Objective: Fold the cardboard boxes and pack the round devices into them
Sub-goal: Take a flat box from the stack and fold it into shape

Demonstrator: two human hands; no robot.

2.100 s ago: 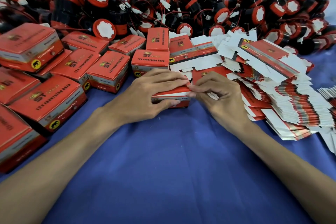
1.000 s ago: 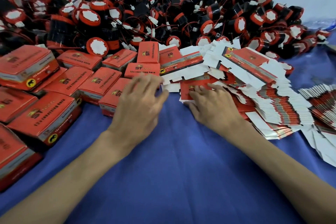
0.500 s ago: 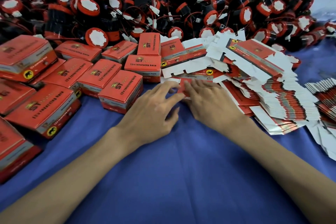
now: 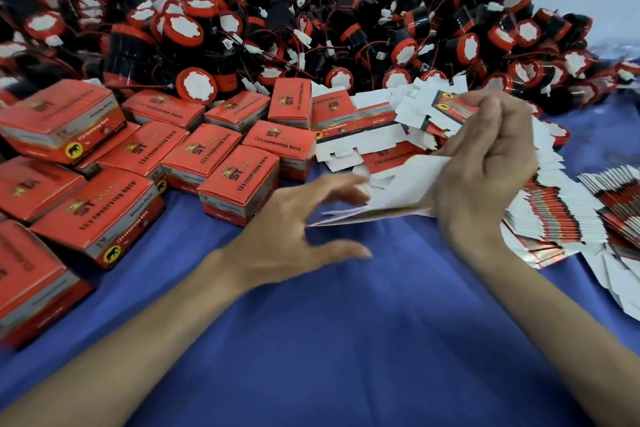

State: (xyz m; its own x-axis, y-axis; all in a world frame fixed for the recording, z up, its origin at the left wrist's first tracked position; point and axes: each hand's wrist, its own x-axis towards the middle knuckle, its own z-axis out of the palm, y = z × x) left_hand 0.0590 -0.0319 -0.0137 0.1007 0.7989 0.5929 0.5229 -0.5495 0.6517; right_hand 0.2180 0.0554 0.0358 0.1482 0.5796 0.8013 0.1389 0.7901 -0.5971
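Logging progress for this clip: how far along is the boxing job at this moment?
Done: many closed boxes sit at the left, contents hidden. In hand: the right hand grips one flat box blank, lifted off the cloth, with the open left hand close to it. Left: a stack of flat blanks at the right and a heap of round devices behind.

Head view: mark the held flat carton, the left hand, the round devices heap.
flat carton (image 4: 403, 189): head view, white inner face.
left hand (image 4: 284, 234): head view, back of hand.
round devices heap (image 4: 187, 30): head view, a white-faced cap.
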